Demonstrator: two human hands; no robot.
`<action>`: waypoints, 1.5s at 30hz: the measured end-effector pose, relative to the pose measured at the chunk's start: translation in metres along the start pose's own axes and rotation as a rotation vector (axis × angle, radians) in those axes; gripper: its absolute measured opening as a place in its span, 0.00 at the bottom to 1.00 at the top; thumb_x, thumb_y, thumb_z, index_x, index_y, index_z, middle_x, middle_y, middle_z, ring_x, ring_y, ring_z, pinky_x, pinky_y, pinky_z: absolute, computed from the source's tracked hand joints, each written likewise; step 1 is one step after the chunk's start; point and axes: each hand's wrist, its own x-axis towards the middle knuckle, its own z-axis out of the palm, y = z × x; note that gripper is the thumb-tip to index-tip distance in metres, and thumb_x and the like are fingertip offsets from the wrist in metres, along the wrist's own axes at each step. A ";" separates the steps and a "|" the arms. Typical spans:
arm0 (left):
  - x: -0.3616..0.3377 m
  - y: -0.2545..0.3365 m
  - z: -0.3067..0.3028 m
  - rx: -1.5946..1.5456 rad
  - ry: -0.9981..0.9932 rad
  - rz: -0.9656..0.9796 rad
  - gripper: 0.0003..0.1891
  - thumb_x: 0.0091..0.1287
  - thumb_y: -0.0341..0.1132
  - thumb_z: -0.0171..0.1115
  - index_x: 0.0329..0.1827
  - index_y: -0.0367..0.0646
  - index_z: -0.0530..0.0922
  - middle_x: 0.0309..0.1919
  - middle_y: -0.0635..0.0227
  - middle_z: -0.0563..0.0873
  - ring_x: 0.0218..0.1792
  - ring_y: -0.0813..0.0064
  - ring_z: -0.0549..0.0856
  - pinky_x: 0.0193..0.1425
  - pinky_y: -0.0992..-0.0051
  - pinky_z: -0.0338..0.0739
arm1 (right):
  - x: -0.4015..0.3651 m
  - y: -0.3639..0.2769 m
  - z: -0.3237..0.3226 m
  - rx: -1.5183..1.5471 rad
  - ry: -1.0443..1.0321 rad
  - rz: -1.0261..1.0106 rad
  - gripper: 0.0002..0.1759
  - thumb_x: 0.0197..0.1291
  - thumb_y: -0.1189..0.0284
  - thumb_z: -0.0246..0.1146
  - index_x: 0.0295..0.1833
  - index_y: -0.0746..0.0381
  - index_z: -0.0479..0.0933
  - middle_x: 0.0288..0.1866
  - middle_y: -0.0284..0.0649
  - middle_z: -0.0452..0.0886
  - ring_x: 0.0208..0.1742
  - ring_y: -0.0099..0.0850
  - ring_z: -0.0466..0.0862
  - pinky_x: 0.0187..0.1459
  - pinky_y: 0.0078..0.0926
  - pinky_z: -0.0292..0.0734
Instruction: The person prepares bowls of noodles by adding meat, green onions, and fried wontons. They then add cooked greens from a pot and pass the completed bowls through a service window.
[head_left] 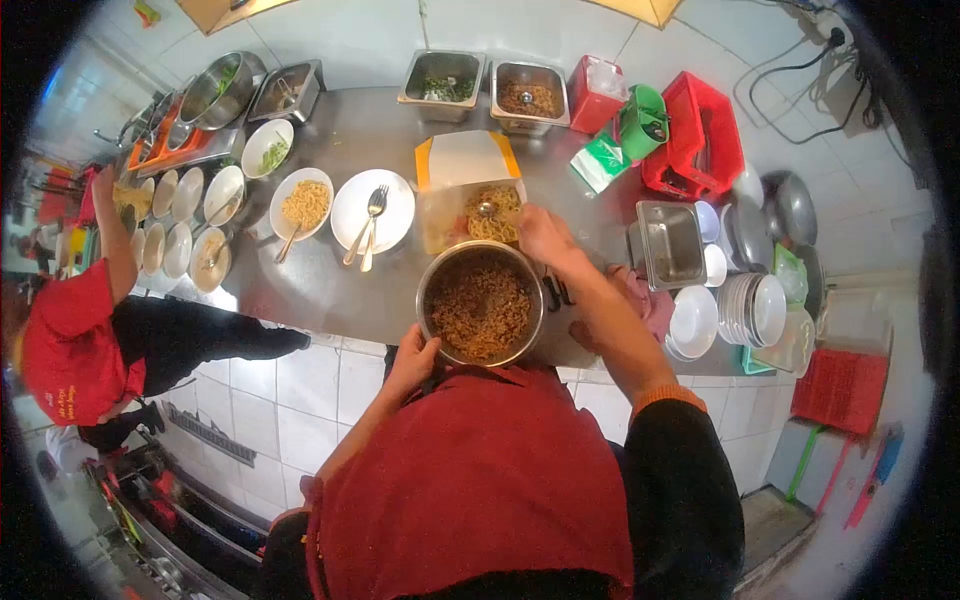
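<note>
My left hand (412,358) grips the rim of a round steel bowl (428,312), which holds brown minced topping (478,305). The bowl is held at the counter's near edge, close to my apron. Beyond it my right hand (545,238) is closed on a spoon (487,209), whose head is over noodles (492,228) in a paper takeaway box (462,165). The box stands open with its white and yellow lid raised. Just left of it is a white plate (350,212) carrying a fork and a spoon (374,210).
Steel pans (440,88) line the wall. At right are a red crate (700,140), a steel container (672,245) and stacked plates (740,310). Farther left are a noodle bowl (303,203), several white bowls (222,195) and a co-worker in a red shirt (75,345).
</note>
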 end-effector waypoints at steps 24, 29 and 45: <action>0.018 -0.030 -0.015 0.264 0.049 0.141 0.14 0.66 0.31 0.55 0.52 0.33 0.73 0.43 0.59 0.82 0.43 0.72 0.81 0.49 0.70 0.76 | -0.113 -0.088 -0.059 0.066 -0.033 -0.195 0.13 0.57 0.76 0.55 0.43 0.65 0.83 0.40 0.54 0.84 0.40 0.49 0.85 0.43 0.42 0.81; 0.017 -0.018 -0.006 0.269 0.002 0.088 0.16 0.67 0.28 0.53 0.57 0.34 0.70 0.46 0.61 0.82 0.44 0.72 0.82 0.51 0.71 0.77 | -0.130 -0.105 0.002 -0.216 -0.533 -0.016 0.12 0.53 0.73 0.58 0.42 0.63 0.83 0.41 0.54 0.84 0.39 0.51 0.85 0.45 0.45 0.80; 0.007 0.013 0.006 0.000 -0.082 -0.008 0.13 0.70 0.26 0.50 0.56 0.32 0.67 0.46 0.57 0.80 0.38 0.69 0.86 0.33 0.72 0.88 | -0.130 -0.076 -0.023 0.253 -0.347 0.181 0.14 0.53 0.73 0.55 0.38 0.64 0.85 0.32 0.54 0.83 0.35 0.50 0.84 0.41 0.42 0.79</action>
